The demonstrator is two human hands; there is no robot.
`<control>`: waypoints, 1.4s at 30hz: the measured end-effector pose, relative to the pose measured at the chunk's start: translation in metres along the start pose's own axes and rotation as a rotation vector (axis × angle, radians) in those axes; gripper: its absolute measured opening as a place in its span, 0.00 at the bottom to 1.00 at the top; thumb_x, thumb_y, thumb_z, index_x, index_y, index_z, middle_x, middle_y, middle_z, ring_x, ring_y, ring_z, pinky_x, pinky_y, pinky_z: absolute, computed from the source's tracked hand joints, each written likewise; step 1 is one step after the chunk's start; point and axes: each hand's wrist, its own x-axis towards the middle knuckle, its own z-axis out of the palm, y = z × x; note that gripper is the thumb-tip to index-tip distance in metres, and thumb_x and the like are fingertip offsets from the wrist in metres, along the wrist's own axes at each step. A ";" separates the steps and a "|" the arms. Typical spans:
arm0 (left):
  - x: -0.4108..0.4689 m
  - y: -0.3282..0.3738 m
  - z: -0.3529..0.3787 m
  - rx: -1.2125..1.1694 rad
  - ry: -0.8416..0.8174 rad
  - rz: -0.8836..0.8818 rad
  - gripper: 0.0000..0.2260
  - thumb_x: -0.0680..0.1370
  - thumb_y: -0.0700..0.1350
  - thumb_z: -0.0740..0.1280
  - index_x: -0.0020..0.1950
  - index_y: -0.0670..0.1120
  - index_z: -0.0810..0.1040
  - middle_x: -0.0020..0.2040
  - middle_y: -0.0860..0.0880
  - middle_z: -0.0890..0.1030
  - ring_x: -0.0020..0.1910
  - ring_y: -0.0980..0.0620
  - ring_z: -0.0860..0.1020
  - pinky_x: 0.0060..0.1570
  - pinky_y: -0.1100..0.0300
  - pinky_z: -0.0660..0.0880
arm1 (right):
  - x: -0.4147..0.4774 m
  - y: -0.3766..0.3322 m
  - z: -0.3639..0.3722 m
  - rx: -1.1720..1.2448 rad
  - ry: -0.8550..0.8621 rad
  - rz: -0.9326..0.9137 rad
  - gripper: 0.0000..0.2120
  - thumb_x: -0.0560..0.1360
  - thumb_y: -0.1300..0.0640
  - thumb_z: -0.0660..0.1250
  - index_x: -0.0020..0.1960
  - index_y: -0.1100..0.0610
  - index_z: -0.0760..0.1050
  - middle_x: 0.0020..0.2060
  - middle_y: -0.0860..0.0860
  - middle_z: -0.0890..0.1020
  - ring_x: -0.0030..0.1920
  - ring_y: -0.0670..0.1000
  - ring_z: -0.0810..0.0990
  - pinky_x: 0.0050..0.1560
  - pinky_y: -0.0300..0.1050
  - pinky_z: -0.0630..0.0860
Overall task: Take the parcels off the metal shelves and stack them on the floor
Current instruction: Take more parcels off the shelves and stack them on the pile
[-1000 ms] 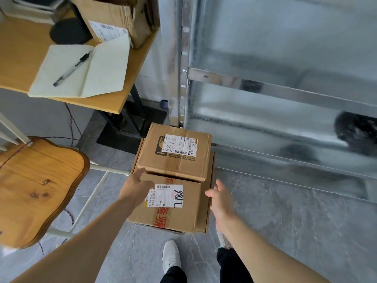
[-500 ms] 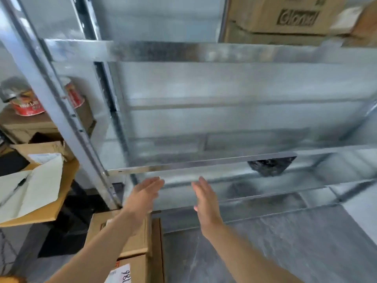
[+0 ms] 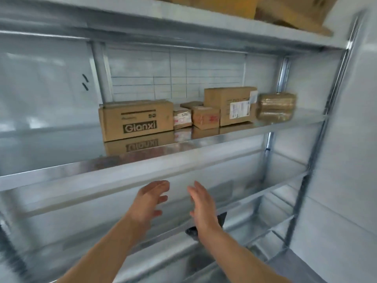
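Metal shelves (image 3: 183,146) are seen with parcels (image 3: 206,113) lined up mid-level; left hand (image 3: 150,201) and right hand (image 3: 203,203) are raised below, fingers spread, nothing held or touched.

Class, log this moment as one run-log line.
left hand open | right hand open | both below shelf edge | Glanxi box on shelf, untouched

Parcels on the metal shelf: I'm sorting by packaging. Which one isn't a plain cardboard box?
The rounded brown bundle wrapped in shiny tape, at the row's right end. The other parcels are square-edged cardboard boxes.
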 end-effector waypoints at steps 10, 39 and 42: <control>0.094 0.096 0.169 0.114 -0.092 0.287 0.05 0.79 0.50 0.68 0.53 0.53 0.81 0.54 0.53 0.82 0.57 0.52 0.79 0.60 0.49 0.75 | 0.094 -0.121 -0.143 0.009 0.230 -0.200 0.19 0.82 0.46 0.65 0.72 0.40 0.70 0.74 0.47 0.71 0.72 0.51 0.71 0.75 0.58 0.68; 0.411 0.178 0.342 0.192 0.453 0.395 0.31 0.78 0.47 0.67 0.78 0.47 0.57 0.61 0.49 0.74 0.58 0.46 0.73 0.65 0.47 0.70 | 0.481 -0.221 -0.299 -0.170 0.038 -0.364 0.05 0.81 0.51 0.66 0.55 0.44 0.79 0.51 0.38 0.83 0.54 0.39 0.80 0.47 0.33 0.68; 0.421 0.193 0.358 0.222 0.512 0.369 0.19 0.78 0.51 0.67 0.67 0.47 0.69 0.54 0.49 0.78 0.55 0.43 0.77 0.61 0.42 0.74 | 0.497 -0.241 -0.326 -0.335 0.123 -0.458 0.07 0.82 0.49 0.65 0.51 0.46 0.81 0.45 0.38 0.84 0.47 0.37 0.81 0.45 0.34 0.71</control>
